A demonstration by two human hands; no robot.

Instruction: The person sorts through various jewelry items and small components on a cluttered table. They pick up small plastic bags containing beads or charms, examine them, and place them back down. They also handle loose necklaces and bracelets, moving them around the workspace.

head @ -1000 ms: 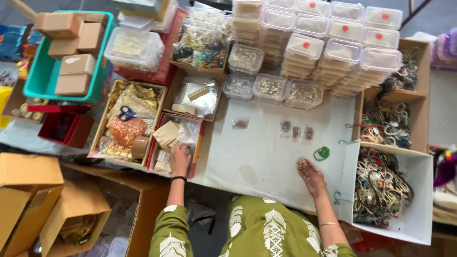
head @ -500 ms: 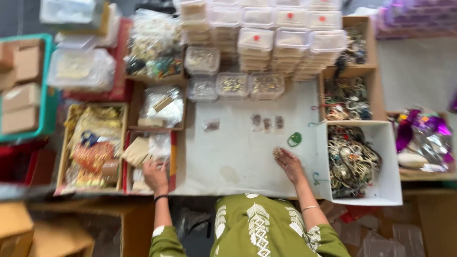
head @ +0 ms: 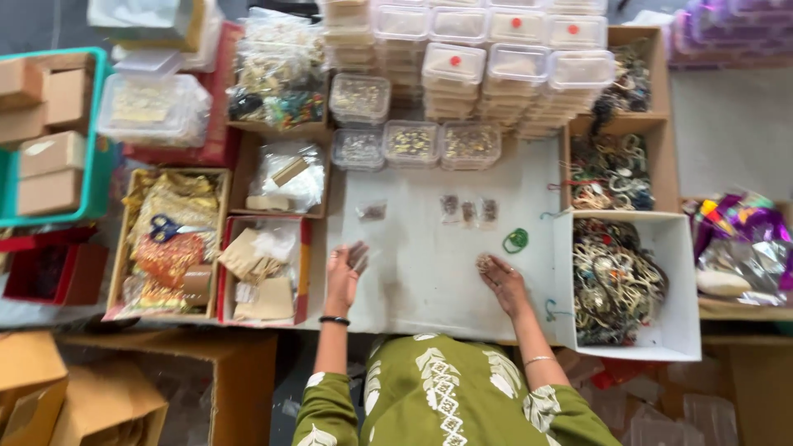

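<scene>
While the left hand (head: 345,277) lifted a small clear packet (head: 360,258) near the white work surface's (head: 421,281) near edge, the right hand (head: 500,281) pinched a small trinket (head: 483,263); steadier, lighter pinching seemed wise.

Left hand (head: 345,277) lifts a small clear packet (head: 360,258) in its fingers; right hand (head: 500,279) rests on the surface (head: 429,272), green ring (head: 515,240) just beyond
</scene>
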